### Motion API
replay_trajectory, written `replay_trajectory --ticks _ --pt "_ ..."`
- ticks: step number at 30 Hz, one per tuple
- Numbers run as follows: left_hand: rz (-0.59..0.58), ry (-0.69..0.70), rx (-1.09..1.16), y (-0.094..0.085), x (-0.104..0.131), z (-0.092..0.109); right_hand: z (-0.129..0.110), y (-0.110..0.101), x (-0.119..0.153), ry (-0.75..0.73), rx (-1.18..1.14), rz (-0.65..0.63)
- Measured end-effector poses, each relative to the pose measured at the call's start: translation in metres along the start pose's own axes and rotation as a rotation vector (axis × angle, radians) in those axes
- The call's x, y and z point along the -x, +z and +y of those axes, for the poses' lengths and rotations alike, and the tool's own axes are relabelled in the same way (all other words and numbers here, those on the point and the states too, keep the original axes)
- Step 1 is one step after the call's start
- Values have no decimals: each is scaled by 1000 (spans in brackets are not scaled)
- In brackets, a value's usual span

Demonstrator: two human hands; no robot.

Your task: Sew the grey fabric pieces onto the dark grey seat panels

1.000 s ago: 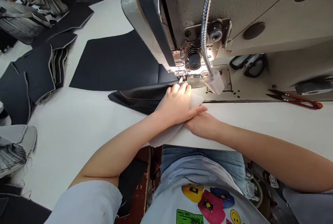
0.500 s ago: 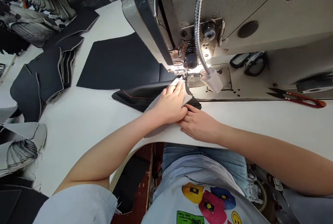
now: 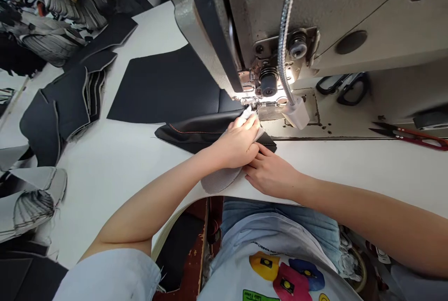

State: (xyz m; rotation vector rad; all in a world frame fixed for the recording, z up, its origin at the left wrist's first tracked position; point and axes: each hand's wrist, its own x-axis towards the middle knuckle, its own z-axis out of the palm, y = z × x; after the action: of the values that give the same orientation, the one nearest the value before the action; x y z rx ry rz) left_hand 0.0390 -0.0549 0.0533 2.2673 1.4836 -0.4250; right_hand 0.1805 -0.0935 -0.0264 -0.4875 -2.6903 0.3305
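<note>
My left hand [image 3: 240,142] lies over a grey fabric piece [image 3: 219,181], its fingers bunched together and pinching the fabric just in front of the lit needle area of a sewing machine [image 3: 261,93]. Under the grey fabric is a black leather-like piece [image 3: 191,128] with a line of orange stitching. Close beside it, my right hand [image 3: 271,170] has its fingertips closed at the edge of the layered pieces, tucked against the left hand. What lies between those fingertips is partly hidden. A large flat black panel [image 3: 164,88] runs back from the work, left of the machine head.
On the right, black-handled scissors [image 3: 345,87] lie by the machine bed and red-handled scissors [image 3: 409,135] near the bed's front edge. A lamp on a metal flexible neck [image 3: 289,25] hangs by the needle. Stacked dark panels [image 3: 65,100] and grey bundles [image 3: 31,203] sit on the left.
The whole view has shifted, so the scene sits slightly further right and lower. Both hands stay at the needle area, and the grey fabric's lower end shows a bit more below my left wrist.
</note>
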Motion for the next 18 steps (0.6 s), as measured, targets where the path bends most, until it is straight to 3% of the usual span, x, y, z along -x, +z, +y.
replay_trajectory --ticks 10,15,18 --pt "197 55 -282 10 -7 -14 5 6 -18 51 12 -96" --pt "240 244 -198 19 -5 -21 0 10 -34 72 -45 -196" --pt "340 228 -85 21 -8 -25 -4 13 -45 108 -92 -263"
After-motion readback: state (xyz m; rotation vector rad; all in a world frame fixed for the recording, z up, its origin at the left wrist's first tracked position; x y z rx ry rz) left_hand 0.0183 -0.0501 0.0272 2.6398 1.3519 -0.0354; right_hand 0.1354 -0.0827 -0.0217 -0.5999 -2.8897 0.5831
